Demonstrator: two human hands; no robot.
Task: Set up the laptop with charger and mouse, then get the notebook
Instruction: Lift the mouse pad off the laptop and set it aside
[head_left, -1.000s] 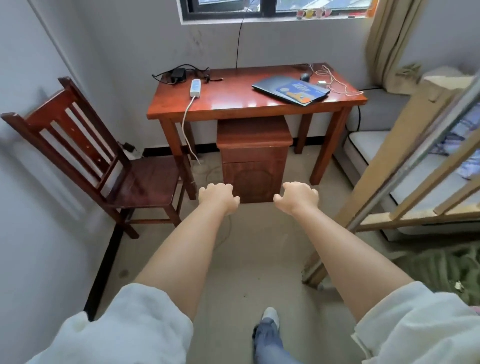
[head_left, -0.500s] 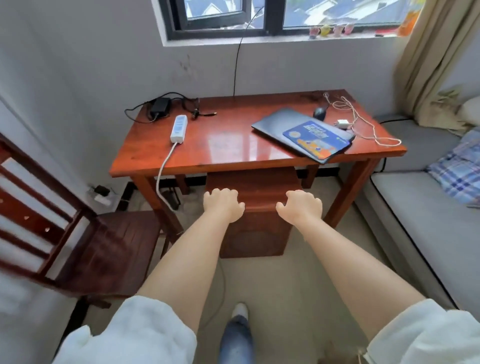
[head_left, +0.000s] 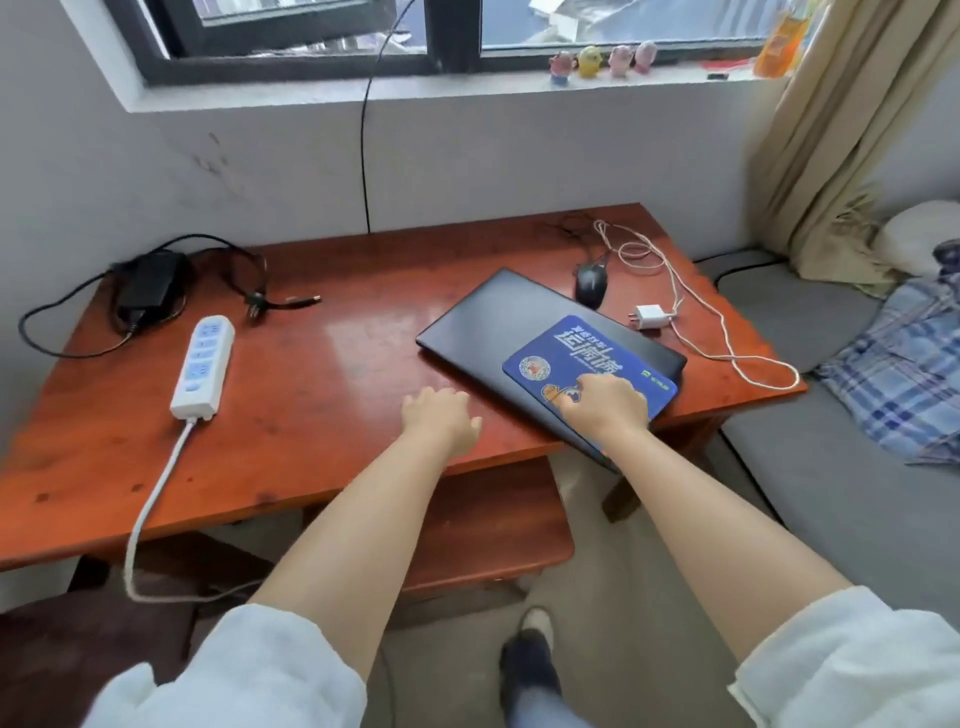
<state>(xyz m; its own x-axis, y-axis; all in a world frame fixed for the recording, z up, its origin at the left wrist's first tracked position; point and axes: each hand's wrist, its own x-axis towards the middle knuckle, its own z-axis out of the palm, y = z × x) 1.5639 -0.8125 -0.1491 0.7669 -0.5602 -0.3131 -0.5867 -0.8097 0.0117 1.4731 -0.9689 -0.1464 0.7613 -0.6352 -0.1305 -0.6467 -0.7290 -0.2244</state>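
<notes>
Right hand: it lies flat on the blue mouse pad, near the pad's front corner. The fingers are spread a little. It presses down but has not closed around anything.
Left hand: it is over the bare counter, just beside the laptop's left edge. The fingers curl loosely. It holds nothing.
Laptop: it is shut. It lies slanted on the right part of the counter, and its front corner sticks out past the counter's edge. The mouse pad lies on top of it.
Mouse: it is black and sits just behind the laptop.
Charger: the black box and its cord sit at the back left corner, well apart from the laptop.
Power strip: it is white and lies on the left side, in front of the charger.
White plug: it sits with a long white cord on the right, near the laptop.
Notebook: I cannot see one anywhere.
What changed: a second ago the person was standing back from the counter with both hands in the air. Now they are right at it, and the right hand has landed on the pad.
What it means: the walk over is done and the setting up is only starting. I think the pad must come off so the laptop can open. Nothing is plugged in yet.
</notes>
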